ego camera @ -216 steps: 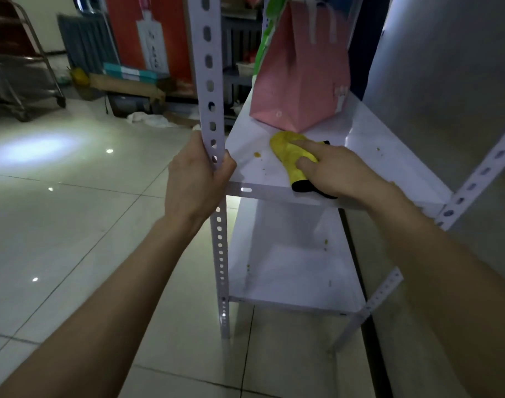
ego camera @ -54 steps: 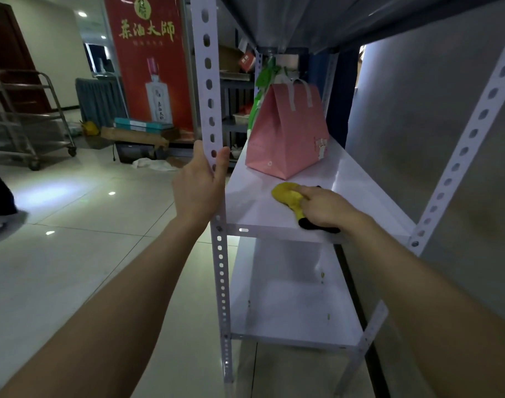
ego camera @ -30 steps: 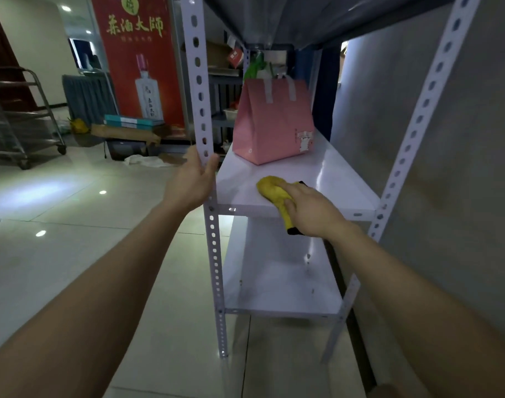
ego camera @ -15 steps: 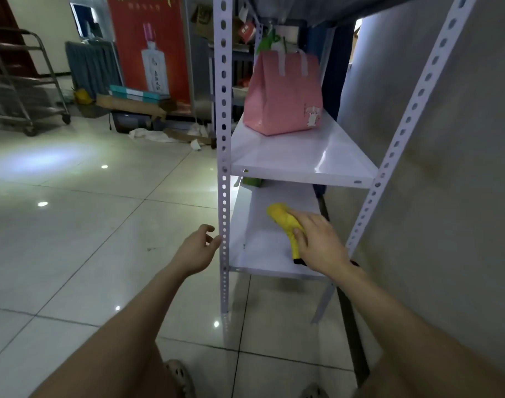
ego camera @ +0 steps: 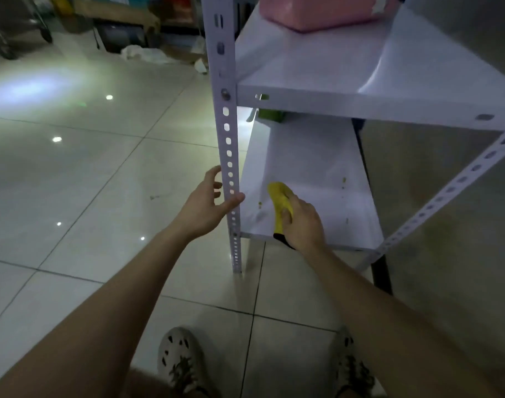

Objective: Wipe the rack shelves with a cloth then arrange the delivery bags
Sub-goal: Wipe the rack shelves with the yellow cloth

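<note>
My right hand grips a yellow cloth with a black edge and presses it on the front left part of the white bottom shelf. Small dirt specks dot that shelf to the right of the cloth. My left hand curls loosely around the perforated front left post, thumb touching it. On the middle shelf stands a pink delivery bag, cut off by the top edge. A green bag peeks out at the back of the bottom shelf.
A grey wall runs along the right of the rack, behind a slanted perforated post. Glossy tiled floor spreads to the left. Boxes and clutter lie at the far back. My two shoes stand near the rack's foot.
My right hand took the cloth from the middle shelf down to the bottom shelf. My left hand slid down the post. The view tilted downward and closer.
</note>
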Available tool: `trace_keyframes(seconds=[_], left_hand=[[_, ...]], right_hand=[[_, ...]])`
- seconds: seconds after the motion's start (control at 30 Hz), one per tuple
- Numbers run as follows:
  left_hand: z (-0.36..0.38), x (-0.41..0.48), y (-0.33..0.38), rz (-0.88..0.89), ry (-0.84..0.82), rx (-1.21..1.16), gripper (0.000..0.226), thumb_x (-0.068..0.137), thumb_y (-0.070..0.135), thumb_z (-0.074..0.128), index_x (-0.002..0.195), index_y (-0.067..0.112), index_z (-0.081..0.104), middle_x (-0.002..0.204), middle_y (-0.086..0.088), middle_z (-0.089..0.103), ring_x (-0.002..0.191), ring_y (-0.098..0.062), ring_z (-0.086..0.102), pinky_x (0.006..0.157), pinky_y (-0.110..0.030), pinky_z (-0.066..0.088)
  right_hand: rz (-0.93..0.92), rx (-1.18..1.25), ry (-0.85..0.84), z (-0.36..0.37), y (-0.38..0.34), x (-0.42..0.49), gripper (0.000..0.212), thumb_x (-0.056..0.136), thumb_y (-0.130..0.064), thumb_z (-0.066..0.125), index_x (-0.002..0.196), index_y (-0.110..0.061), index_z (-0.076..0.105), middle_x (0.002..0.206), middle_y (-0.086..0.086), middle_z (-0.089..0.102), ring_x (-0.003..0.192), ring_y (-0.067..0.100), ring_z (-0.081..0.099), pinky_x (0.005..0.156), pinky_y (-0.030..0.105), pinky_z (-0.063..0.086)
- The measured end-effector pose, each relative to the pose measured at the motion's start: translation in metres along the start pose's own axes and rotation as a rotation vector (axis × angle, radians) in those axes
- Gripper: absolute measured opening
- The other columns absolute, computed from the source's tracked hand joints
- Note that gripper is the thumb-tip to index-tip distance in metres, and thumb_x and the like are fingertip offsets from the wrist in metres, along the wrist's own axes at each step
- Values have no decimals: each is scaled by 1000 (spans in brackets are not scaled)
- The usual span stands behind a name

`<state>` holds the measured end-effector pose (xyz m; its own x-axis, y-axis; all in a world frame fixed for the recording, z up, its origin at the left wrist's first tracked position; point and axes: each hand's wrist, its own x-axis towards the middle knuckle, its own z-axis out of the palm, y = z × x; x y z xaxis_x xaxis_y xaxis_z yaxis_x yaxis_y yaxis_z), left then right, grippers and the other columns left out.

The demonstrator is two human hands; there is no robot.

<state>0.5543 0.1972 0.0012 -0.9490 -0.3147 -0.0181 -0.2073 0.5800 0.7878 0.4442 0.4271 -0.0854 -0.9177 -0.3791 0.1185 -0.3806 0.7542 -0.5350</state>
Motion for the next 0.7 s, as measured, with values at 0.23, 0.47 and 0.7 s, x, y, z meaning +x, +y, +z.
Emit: trace_keyframes(seconds=[0.23,0.47,0.7], left_hand=[[-12,36,-7,125,-92,151,55,102,47,66,149,32,41,98,38,61,85,12,68,78,-17,52],[-15,45,-9,207,-139,224,37,102,46,65,130,32,44,104,17,66,84,-6,69,84,-38,61],[-11,46,-13,200,-141,234,51,105,44,65,147,24,44,100,31,59,84,4,63,81,-30,54]], right_hand=[[-70,-18,-42,56,27,58,50,109,-18,48,158,-11,43,163,16,39,150,34,36,124,43,27],[-165,-219,-143,94,-10,127,54,113,-29,31,166,-19,23,171,14,21,157,30,21,128,37,11],[-323,-160,-141,89,-21,41,56,110,-24,35,165,-19,27,172,8,24,159,25,21,128,37,16]])
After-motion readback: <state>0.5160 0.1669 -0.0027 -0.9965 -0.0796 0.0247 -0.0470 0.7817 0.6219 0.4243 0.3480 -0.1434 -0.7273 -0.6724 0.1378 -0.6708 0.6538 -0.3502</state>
